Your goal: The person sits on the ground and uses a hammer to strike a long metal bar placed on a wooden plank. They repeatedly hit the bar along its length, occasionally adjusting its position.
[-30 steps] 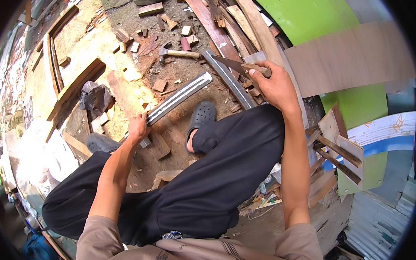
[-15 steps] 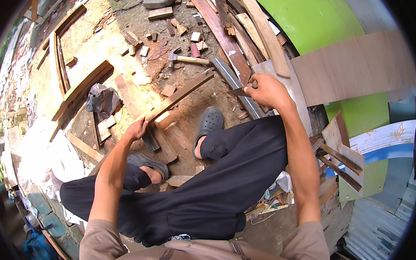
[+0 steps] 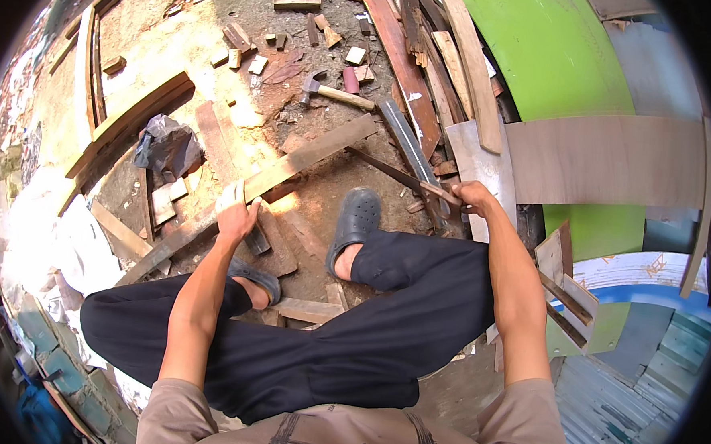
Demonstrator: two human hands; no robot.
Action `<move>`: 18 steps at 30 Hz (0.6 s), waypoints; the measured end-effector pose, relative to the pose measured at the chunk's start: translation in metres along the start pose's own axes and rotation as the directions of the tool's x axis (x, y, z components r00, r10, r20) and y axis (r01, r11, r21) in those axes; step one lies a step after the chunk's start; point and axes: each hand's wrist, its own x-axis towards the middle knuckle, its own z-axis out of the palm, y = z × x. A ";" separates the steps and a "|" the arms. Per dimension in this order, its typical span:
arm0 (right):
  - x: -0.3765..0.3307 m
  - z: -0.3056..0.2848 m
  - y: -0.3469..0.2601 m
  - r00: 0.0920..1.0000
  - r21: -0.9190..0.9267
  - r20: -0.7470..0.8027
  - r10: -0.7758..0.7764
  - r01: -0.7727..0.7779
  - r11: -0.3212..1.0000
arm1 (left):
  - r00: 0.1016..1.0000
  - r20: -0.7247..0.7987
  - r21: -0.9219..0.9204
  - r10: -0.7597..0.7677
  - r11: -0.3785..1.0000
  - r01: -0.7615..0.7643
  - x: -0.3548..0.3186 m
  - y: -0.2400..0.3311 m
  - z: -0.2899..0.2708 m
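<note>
My left hand [image 3: 235, 212] grips a long wooden plank [image 3: 311, 155] that lies slanted across the dirt, its broad face showing. My right hand [image 3: 473, 198] is closed on the wooden handle of a long dark blade [image 3: 390, 171], whose tip points left toward the plank and lies close to its upper part. I am crouched, with dark-trousered legs below the hands. One dark clog [image 3: 355, 222] rests on the ground between the hands. The other foot [image 3: 252, 277] is just under my left hand.
A hammer [image 3: 334, 92] lies beyond the plank among wood offcuts. A black bag [image 3: 167, 144] sits at the left beside curved wooden strips. Stacked boards [image 3: 404, 64], a green curved panel [image 3: 557, 64] and a plywood sheet [image 3: 608, 159] stand to the right.
The plank has turned from its thin edge to its broad face under my left hand. My right hand has come down and nearer with the blade.
</note>
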 end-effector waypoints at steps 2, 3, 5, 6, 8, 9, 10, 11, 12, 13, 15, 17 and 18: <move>0.028 0.013 0.006 0.996 -0.226 0.013 0.087 -0.081 0.971 | 0.975 -0.207 0.033 0.081 0.997 -0.075 0.005 -0.014 0.008; 0.034 0.022 0.003 0.993 -0.278 0.056 0.106 -0.087 0.957 | 0.978 -0.193 0.033 0.083 0.996 -0.078 0.008 -0.021 0.010; 0.041 0.044 -0.009 0.993 -0.441 0.090 0.072 -0.025 0.897 | 0.983 -0.155 0.037 0.094 0.995 -0.089 0.013 -0.025 0.007; 0.049 0.053 -0.021 0.996 -0.541 0.087 0.002 0.045 0.840 | 0.967 -0.216 0.072 0.135 0.990 -0.122 0.019 -0.028 0.009; 0.071 0.065 -0.034 0.955 -0.688 0.014 -0.297 0.225 0.690 | 0.952 -0.228 0.052 0.206 0.979 -0.199 0.028 -0.034 0.013; 0.084 0.071 -0.042 0.919 -0.634 -0.129 -0.373 0.212 0.743 | 0.942 -0.235 0.042 0.240 0.971 -0.237 0.030 -0.037 0.015; 0.081 0.089 -0.073 0.874 -0.590 -0.212 -0.437 0.242 0.770 | 0.947 -0.235 0.004 0.220 0.974 -0.226 0.027 -0.051 0.021; 0.071 0.100 -0.105 0.820 -0.543 -0.309 -0.482 0.264 0.797 | 0.960 -0.210 -0.060 0.185 0.978 -0.202 0.026 -0.055 0.021; 0.082 0.102 -0.119 0.782 -0.493 -0.343 -0.521 0.322 0.808 | 0.969 -0.183 -0.128 0.168 0.973 -0.193 0.029 -0.051 0.019; 0.096 0.105 -0.137 0.742 -0.441 -0.376 -0.555 0.383 0.811 | 0.977 -0.155 -0.192 0.148 0.965 -0.177 0.032 -0.048 0.018; 0.131 0.110 -0.173 0.675 -0.442 -0.377 -0.634 0.470 0.764 | 0.974 -0.158 -0.117 0.159 0.977 -0.179 0.035 -0.047 0.019; 0.150 0.122 -0.212 0.708 -0.446 -0.283 -0.648 0.501 0.742 | 0.967 -0.175 -0.037 0.187 0.980 -0.197 0.033 -0.045 0.011; 0.156 0.128 -0.229 0.737 -0.498 -0.212 -0.642 0.484 0.720 | 0.968 -0.175 -0.032 0.180 0.982 -0.189 0.030 -0.043 0.008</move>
